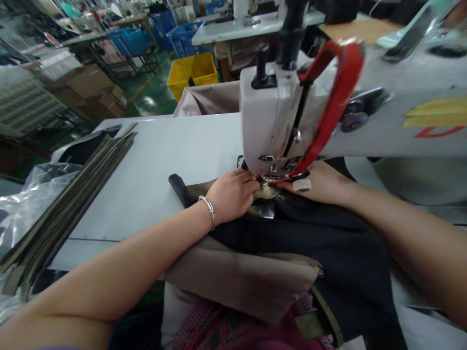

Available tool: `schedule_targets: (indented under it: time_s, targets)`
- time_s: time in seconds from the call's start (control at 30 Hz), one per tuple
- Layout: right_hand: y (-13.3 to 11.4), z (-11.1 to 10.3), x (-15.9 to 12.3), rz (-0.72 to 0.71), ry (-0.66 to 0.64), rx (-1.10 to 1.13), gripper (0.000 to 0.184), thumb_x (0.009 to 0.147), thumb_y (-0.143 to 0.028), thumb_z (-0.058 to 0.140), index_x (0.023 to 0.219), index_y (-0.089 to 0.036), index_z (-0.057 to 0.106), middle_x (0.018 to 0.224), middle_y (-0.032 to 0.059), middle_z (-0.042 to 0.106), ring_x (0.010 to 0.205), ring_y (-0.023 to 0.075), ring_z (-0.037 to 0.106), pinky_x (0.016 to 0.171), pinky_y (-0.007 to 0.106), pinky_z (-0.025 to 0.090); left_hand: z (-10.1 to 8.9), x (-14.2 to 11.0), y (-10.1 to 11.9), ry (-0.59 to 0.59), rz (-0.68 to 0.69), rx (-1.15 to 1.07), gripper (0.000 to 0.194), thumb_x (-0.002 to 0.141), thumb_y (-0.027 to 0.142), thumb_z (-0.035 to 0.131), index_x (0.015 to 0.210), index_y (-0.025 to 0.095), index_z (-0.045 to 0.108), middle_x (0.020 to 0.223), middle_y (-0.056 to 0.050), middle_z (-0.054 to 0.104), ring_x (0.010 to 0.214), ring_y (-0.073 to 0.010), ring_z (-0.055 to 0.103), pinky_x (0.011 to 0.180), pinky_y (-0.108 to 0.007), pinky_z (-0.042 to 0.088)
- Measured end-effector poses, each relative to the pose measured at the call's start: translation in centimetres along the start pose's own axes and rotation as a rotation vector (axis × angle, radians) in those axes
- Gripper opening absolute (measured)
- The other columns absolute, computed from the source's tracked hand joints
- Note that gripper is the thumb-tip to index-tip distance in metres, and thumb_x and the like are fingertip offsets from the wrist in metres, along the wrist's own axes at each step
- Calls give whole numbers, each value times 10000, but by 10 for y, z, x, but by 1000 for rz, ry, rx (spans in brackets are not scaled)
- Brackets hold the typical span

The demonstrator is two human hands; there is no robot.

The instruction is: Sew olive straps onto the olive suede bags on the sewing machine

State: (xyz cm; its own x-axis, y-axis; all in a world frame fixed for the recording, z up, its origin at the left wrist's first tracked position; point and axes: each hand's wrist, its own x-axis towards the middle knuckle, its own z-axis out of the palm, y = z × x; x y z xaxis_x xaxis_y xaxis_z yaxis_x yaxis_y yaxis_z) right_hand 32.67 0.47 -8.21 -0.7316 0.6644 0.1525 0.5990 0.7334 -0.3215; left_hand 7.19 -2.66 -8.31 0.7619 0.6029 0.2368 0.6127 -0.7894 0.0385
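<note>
Far left of frame: clear plastic (24, 199), next to a bundle of olive and black fabric strips (78, 194) lying slantwise on the white tabletop (160, 146). Upper left to top center, blurry: cardboard boxes (85, 90), blue crates (188, 39), yellow bin (193, 73).

Center: left hand (233, 194), silver bangle (208, 211) on wrist, fingers bent and close together, tips on the cloth by the presser foot; can't tell if they pinch it. Dark garment (321, 243) with olive and taupe parts runs from under this hand across center and lower right, partly on tabletop, partly over the lap.

Right of center: sewing machine (259, 116) above the cloth, red guard (343, 97) on its front. Right hand (315, 182) at the cloth beside the needle area; fingers partly hidden, grip can't be told. Small white roller (302, 185) in front of it.
</note>
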Motion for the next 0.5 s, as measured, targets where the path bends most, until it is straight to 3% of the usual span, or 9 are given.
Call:
schedule_targets:
  time_s: [0.1,0.17,0.27,0.33,0.4,0.5]
  targets:
    - [-36,-28,-23,-10,-15,-21,209,886,-315,568,1005,-265,732,1105,14,708,1018,224,643,899,399,515,-11,-1,-11,0,4,-90,286,891,143,451,1062,167,678,1090,-55,690,1016,-179,614,918,-332,498]
    - [-83,-37,-46,45,171,-106,246,905,-327,544,1086,-287,707,1187,8,675,1146,236,586,1000,436,467,-19,2,-25,27,19,-97,299,879,114,454,1067,179,678,1093,-54,690,1040,-173,611,918,-324,499]
    - [-155,-18,-76,-46,249,-48,309,921,-327,521,1196,-275,654,1234,-11,653,1157,171,584,1042,341,459,-26,10,-50,68,74,51,260,877,112,478,1015,185,686,1079,-83,684,1144,-222,566,983,-406,443]
    - [-182,7,-86,-79,183,-60,444,908,-471,523,1266,-224,608,1283,28,625,1161,210,585,1029,401,473,-25,15,-62,30,100,154,230,900,132,481,989,194,683,1091,-88,679,1207,-242,528,1039,-466,376]
    - [-183,27,-89,-28,136,-92,477,906,-511,516,1269,-212,597,1346,58,577,1213,237,545,1039,441,450,-24,16,-66,-38,95,227,222,919,138,465,985,193,670,1071,-79,681,1198,-232,536,1079,-498,316]
    - [-143,26,-87,111,78,-147,364,940,-481,475,1102,-211,657,1226,77,642,1150,231,573,1060,450,397,-30,3,-49,-148,70,317,202,922,141,442,925,162,642,907,-62,683,981,-205,631,1080,-515,305]
